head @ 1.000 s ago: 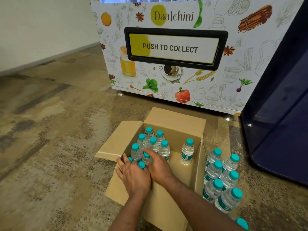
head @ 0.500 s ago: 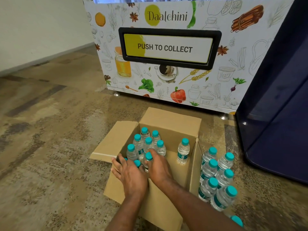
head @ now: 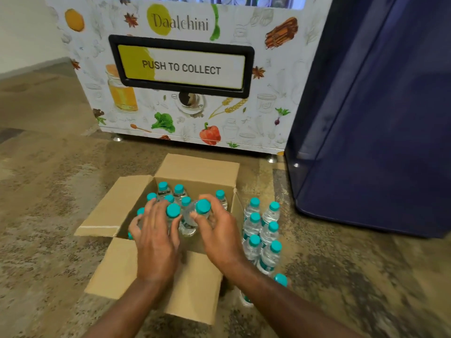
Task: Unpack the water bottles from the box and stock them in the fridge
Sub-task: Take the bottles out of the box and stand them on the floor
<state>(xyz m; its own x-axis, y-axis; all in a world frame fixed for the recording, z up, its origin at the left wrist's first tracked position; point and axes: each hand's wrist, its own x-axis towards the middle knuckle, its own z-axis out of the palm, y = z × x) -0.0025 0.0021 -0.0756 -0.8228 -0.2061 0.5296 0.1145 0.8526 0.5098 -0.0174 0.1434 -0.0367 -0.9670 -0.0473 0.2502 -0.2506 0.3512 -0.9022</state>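
An open cardboard box [head: 195,169] stands on the floor with several clear water bottles with teal caps [head: 163,187] inside. My left hand [head: 156,236] is wrapped around one bottle [head: 173,210] raised above the others. My right hand [head: 219,230] grips a second raised bottle [head: 203,206] beside it. Several more bottles [head: 264,230] stand in a cluster on the floor right of the box. The dark blue fridge [head: 380,132] stands at the right.
A white vending machine [head: 192,98] marked "PUSH TO COLLECT" stands behind the box. The box's flaps [head: 117,203] spread out left and toward me. One bottle [head: 280,280] lies near my right forearm. Mottled brown floor stretches to the left.
Both hands have closed on bottles and lifted them up out of the group in the box. The view has shifted closer and to the left.
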